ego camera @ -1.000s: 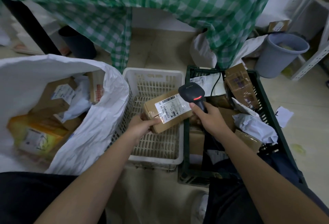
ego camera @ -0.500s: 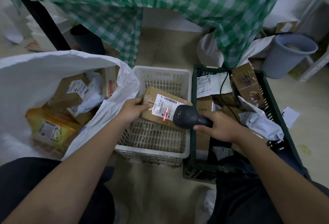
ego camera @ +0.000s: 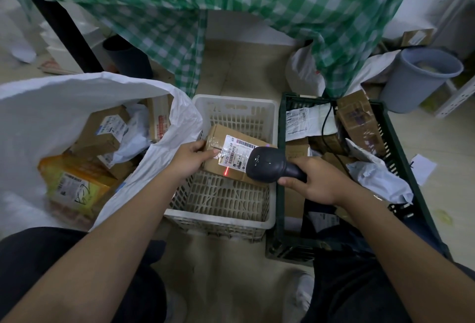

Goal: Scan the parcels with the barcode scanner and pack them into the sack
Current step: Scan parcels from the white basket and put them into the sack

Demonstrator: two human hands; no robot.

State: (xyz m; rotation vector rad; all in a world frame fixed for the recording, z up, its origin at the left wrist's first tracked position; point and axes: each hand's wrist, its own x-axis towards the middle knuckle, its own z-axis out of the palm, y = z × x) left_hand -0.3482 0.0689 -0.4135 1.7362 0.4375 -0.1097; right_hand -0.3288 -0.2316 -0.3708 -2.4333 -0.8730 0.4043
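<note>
My left hand (ego camera: 189,159) grips the left end of a brown cardboard parcel (ego camera: 221,140) with a white barcode label, held over the white plastic basket (ego camera: 231,223). My right hand (ego camera: 317,181) holds a black barcode scanner (ego camera: 270,166) by its handle, its head pointing left at the parcel. A red scan mark glows on the box's near face. The open white sack (ego camera: 51,101) lies at the left, with several boxes and a yellow parcel (ego camera: 74,184) inside.
A dark green crate (ego camera: 393,148) at the right holds several cardboard parcels and white poly mailers. A grey bin (ego camera: 416,78) stands at the back right. A green checked cloth (ego camera: 231,14) hangs over a table ahead. My knees are at the bottom edge.
The scanner swung down from above the parcel to point at it from the right. The parcel shifted left toward the sack, and the red scan mark now falls on its near face.
</note>
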